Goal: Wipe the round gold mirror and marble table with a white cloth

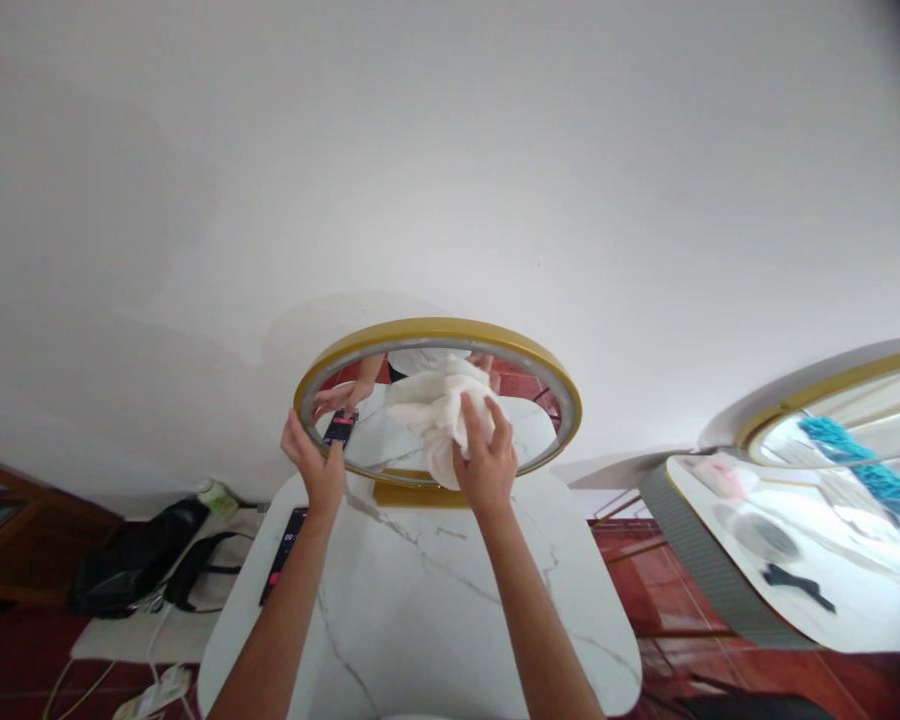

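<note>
A round mirror [540, 425] with a gold frame stands on a gold base [405, 495] at the back of a white marbled table [435, 590]. My left hand [315, 465] grips the mirror's lower left rim, thumb in front and fingers around the edge. In my right hand [487, 460] is a bunched white cloth [442, 420], pressed against the mirror glass near its middle. The cloth and both hands show again as reflections in the glass. Part of the mirror's lower rim is hidden behind the cloth and the right hand.
A phone [289, 550] lies on the table beside my left forearm. To the right stands a second table [720, 560] with another gold-framed mirror [765, 430] and a dark strip [799, 585]. Black bags [139, 555] and cables sit low on the left. A white wall [450, 160] rises behind.
</note>
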{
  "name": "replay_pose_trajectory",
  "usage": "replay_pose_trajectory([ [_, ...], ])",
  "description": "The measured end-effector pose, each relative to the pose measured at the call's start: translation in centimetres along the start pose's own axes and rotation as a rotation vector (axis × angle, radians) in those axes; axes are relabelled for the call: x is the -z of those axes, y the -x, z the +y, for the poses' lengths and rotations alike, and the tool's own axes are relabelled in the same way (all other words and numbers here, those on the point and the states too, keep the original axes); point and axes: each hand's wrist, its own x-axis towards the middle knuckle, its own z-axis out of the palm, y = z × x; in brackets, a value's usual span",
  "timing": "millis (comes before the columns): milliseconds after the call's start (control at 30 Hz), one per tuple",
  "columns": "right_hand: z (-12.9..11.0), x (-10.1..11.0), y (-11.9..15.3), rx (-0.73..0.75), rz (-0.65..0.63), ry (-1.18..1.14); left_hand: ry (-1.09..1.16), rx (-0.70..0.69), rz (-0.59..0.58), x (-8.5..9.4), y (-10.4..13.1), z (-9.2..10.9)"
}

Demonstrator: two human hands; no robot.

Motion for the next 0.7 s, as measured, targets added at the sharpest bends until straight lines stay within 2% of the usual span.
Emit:
replay_pose_trajectory([
  [67,0.0,0.4,-0.7,-0.027,0.052,-0.022,-0.001,0.001,-0.007,0.1,0.0,0.0],
  [133,-0.1,0.0,-0.5,-0.010,0.029,-0.021,0.009,0.003,-0.012,0.1,0.0,0.0],
  [333,-0.4,-4.3,4.5,0.172,-0.293,0.042,0.027,0.010,-0.011,0.3,0.0,-0.1],
  [433,-0.2,-5.7,6.4,0.214,-0.371,0.089,0.010,-0.008,-0.015,0.3,0.0,-0.3],
  [533,-0.2,-5.1,6.0,0.219,-0.344,0.104,0.008,-0.018,-0.023,0.3,0.1,-0.3],
  [700,-0.7,-1.4,1.7,0.098,-0.152,0.060,0.020,-0.003,-0.022,0.3,0.1,-0.1],
])
